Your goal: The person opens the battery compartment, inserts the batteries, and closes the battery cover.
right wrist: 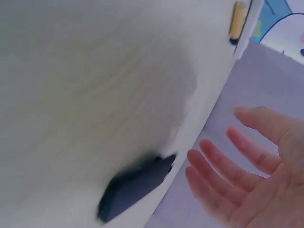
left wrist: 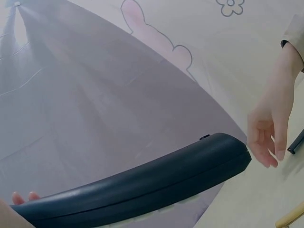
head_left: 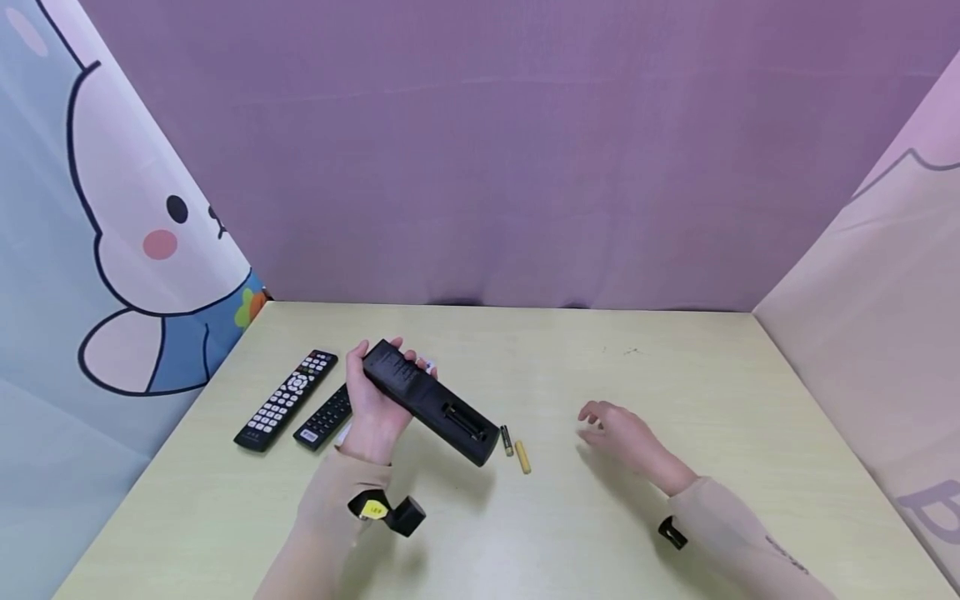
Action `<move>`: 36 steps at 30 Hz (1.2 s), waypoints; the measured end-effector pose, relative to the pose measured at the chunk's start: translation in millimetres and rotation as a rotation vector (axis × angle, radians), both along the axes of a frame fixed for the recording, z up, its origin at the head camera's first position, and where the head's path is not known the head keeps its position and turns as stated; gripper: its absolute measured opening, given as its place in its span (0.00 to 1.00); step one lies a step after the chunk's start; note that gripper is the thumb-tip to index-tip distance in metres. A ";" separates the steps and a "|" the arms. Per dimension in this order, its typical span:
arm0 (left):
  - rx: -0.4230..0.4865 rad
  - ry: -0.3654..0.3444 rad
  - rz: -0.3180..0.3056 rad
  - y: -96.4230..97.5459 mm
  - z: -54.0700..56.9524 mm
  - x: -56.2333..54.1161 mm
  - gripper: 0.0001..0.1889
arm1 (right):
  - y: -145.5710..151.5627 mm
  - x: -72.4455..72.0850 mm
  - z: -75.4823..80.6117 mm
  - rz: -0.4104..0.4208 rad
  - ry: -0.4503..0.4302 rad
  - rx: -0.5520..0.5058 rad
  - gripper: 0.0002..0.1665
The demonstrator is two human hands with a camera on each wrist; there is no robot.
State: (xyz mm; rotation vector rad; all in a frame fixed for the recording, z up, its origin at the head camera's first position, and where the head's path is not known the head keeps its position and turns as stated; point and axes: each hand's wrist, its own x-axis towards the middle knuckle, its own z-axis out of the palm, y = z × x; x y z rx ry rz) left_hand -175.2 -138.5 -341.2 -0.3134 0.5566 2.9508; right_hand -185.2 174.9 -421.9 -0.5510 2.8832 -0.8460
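Note:
My left hand point(head_left: 378, 417) grips a black remote control point(head_left: 427, 400) raised over the table, its back up and its battery compartment point(head_left: 463, 421) uncovered. The remote also crosses the left wrist view, seen from its side. Just beyond its lower end lie a dark battery point(head_left: 507, 440) and a gold battery point(head_left: 522, 457). My right hand point(head_left: 618, 433) hovers to the right, fingers loosely bent and holding nothing. A short black piece point(head_left: 672, 533), shaped like a battery cover, shows below the right sleeve. A blurred black piece point(right wrist: 135, 190) appears near that hand in the right wrist view.
Another black remote point(head_left: 287, 400) lies face up at the left of the table. A second one point(head_left: 324, 418) beside it is partly hidden by my left hand. Purple cloth point(head_left: 487, 150) rises behind the table point(head_left: 645, 358), with printed cloths on both sides.

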 end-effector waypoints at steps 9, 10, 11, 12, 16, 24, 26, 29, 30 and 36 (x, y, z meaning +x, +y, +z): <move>0.002 -0.011 0.004 -1.1 -0.4 0.7 0.18 | -34.0 4.2 1.7 0.042 -0.075 -0.051 0.10; 0.004 -0.011 0.005 -1.1 -0.7 0.7 0.18 | -37.7 4.4 1.4 0.051 -0.078 -0.050 0.10; 0.006 -0.012 0.004 -1.3 -1.2 0.4 0.18 | -41.3 4.8 1.1 0.056 -0.085 -0.047 0.10; 0.009 -0.012 0.003 -1.5 -1.7 0.2 0.18 | -44.9 5.0 0.4 0.057 -0.093 -0.044 0.10; 0.014 -0.017 0.000 -1.8 -2.2 -0.2 0.18 | -57.4 5.2 -1.8 0.077 -0.103 -0.049 0.10; 0.016 -0.050 0.001 -1.1 -2.0 -1.0 0.19 | -72.0 3.5 -6.4 0.058 -0.218 -0.105 0.11; 0.016 -0.054 0.003 -1.1 -1.9 -0.7 0.19 | -74.3 3.6 -7.1 0.051 -0.239 -0.109 0.12; 0.016 -0.057 0.004 -1.4 -2.3 -0.8 0.19 | -77.5 3.6 -7.5 0.047 -0.243 -0.108 0.12; 0.015 -0.058 0.004 -1.4 -2.5 -0.9 0.19 | -78.4 3.3 -7.9 0.045 -0.235 -0.104 0.12; 0.014 -0.059 0.001 -1.1 -3.5 -1.0 0.19 | -82.8 2.2 -9.8 0.024 -0.225 -0.096 0.11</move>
